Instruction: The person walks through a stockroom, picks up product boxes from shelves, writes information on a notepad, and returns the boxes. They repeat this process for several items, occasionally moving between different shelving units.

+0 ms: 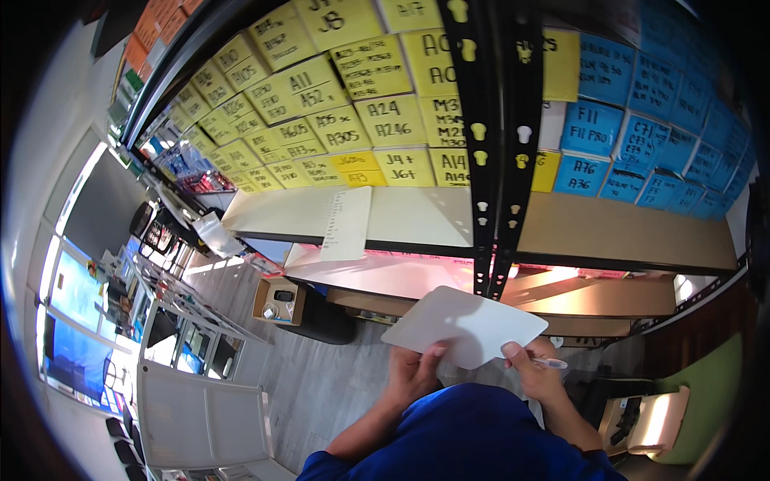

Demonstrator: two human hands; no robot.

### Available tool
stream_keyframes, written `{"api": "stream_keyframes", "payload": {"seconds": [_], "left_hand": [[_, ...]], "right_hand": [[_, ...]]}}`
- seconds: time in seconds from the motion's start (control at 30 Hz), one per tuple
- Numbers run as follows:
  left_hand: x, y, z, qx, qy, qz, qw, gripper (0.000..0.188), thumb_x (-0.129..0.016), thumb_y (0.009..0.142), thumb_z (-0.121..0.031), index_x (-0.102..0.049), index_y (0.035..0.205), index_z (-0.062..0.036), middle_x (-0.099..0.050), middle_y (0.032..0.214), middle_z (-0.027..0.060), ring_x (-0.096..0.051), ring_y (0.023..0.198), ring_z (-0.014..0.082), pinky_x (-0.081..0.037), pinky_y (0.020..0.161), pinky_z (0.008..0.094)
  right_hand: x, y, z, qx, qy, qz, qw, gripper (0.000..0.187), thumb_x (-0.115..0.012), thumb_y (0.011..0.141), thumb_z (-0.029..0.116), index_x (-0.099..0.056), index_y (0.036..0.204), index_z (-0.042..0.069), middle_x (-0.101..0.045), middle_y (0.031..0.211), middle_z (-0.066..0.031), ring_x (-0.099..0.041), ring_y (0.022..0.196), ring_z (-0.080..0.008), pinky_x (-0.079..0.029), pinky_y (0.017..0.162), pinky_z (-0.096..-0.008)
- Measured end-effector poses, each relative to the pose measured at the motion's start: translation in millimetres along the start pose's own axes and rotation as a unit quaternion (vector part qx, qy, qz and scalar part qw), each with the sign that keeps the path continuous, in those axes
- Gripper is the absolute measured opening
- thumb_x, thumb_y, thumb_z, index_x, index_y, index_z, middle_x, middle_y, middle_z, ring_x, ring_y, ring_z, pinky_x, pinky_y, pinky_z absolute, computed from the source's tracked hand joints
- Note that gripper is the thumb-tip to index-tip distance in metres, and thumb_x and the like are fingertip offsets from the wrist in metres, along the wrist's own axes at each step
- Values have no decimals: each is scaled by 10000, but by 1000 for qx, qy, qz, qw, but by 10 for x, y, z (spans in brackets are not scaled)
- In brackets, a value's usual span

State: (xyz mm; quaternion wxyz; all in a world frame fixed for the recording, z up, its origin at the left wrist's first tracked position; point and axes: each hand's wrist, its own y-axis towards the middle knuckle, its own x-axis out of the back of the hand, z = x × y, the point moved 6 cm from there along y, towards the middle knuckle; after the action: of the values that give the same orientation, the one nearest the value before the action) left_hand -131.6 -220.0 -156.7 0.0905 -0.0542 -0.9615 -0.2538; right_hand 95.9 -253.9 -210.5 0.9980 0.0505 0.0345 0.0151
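A blank white sheet (465, 325) with rounded corners, perhaps paper or thin card, is held in front of my body. My left hand (414, 372) pinches its lower left edge, thumb on top and fingers beneath. At the lower right edge, my right hand (532, 375) grips it the same way. A pale, slim pen (552, 363) also sticks out of my right hand to the right. Beyond the sheet, a long handwritten list on white paper (346, 224) lies on the shelf (425, 212) and hangs over its front edge.
Yellow-labelled boxes (373, 66) fill the shelf ahead, with blue-labelled boxes (592, 128) to the right. Black perforated posts (481, 228) divide the shelving. An open cardboard box (262, 298) with small items stands below left. A white panel (200, 413) is at lower left, an open carton (662, 421) lower right.
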Motion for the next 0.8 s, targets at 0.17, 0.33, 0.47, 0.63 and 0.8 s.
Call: {"api": "stream_keyframes", "payload": {"seconds": [0.17, 0.33, 0.47, 0.63, 0.8], "left_hand": [[1186, 174, 217, 8, -27, -258, 966, 378, -591, 1116, -290, -732, 1055, 55, -742, 968, 77, -652, 906, 161, -523, 847, 357], [2046, 1049, 232, 92, 68, -211, 971, 485, -620, 1102, -406, -693, 1258, 47, -730, 1142, 88, -651, 1024, 156, -499, 935, 329], [2367, 1735, 766, 85, 115, -85, 986, 450, -657, 1080, -406, -741, 1165, 28, -711, 1145, 86, -543, 1186, 233, -417, 1066, 371], [2226, 2247, 1206, 15, 377, -33, 925, 471, -781, 973, -466, -698, 960, -2, -659, 1187, 127, -449, 1320, 381, -357, 1130, 531], [2407, 1824, 816, -159, 163, -112, 967, 616, -774, 974, -363, -531, 1413, -6, -519, 1437, 221, -394, 1444, 434, -299, 1213, 573]], "right_hand": [[-502, 351, 133, -13, 55, 9, 998, 363, -617, 1111, 360, -741, 1083, 20, -767, 890, -73, -558, 701, -63, -436, 615, -233], [-941, 622, 128, -19, 140, -10, 990, 308, -630, 1108, 341, -681, 1134, 39, -733, 840, -58, -590, 679, -73, -427, 603, -226], [-1359, 782, 129, -2, 154, -44, 987, 319, -653, 1097, 333, -651, 1181, 25, -712, 850, -62, -632, 693, -83, -437, 603, -236], [-1725, 834, 126, 13, 159, -129, 979, 315, -651, 1096, 312, -641, 1200, 15, -707, 844, -77, -620, 685, -96, -449, 611, -255], [-2051, 786, 97, -20, 181, -220, 958, 317, -641, 1102, 304, -632, 1229, 13, -723, 849, -117, -558, 645, -102, -460, 633, -270]]}}
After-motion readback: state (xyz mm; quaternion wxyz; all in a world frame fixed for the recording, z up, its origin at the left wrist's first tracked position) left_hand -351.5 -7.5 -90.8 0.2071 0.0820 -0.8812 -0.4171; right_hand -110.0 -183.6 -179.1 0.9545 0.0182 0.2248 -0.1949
